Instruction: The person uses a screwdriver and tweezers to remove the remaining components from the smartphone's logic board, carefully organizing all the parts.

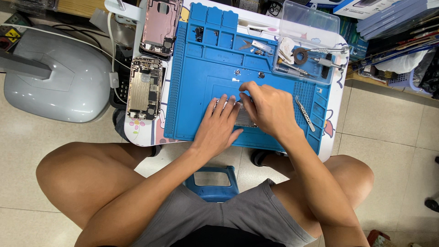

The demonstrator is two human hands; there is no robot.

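An opened phone body lies on a blue repair mat, mostly hidden under both hands. My left hand rests flat on it, fingers spread and pressing down. My right hand hovers over the phone's upper part with fingertips pinched together at its top edge; whatever it pinches is too small to see. A few tiny metal parts lie on the mat just beyond the fingers.
Tweezers lie at the mat's right side. A clear plastic box holds screwdrivers and a tape roll. Two opened phone housings sit left of the mat. A grey machine stands far left. A blue stool is below.
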